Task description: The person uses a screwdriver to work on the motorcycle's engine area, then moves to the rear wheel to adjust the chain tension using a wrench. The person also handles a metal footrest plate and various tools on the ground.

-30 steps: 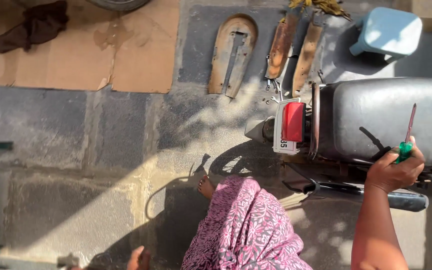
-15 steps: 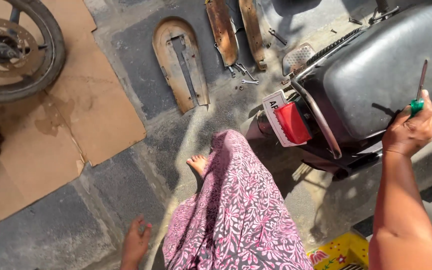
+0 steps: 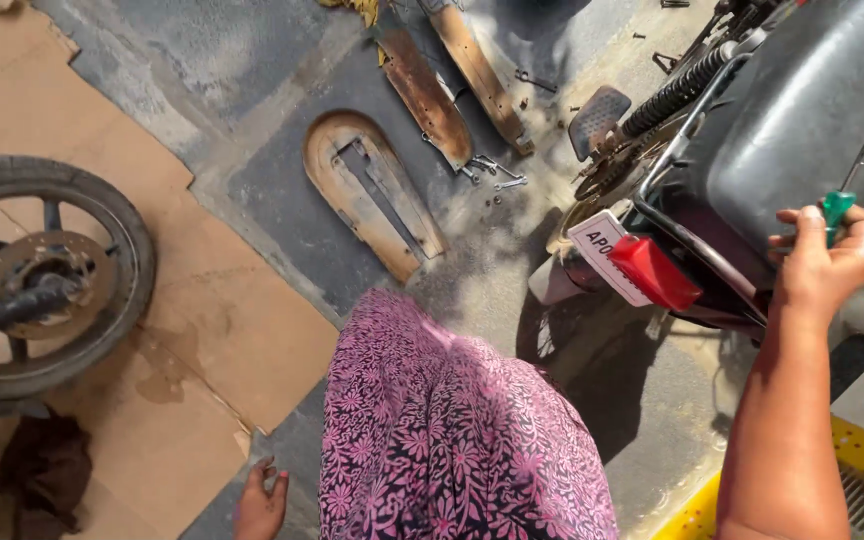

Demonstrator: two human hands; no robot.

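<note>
Screwdriver (image 3: 849, 170), green-handled, is clamped in our right hand (image 3: 820, 262) at the far right over the motorcycle's black seat (image 3: 792, 130), as a second ago. Our view has swung left, revealing the loose wheel (image 3: 37, 275) on cardboard (image 3: 242, 330). Our left hand (image 3: 262, 500) hangs open, empty, near.
</note>
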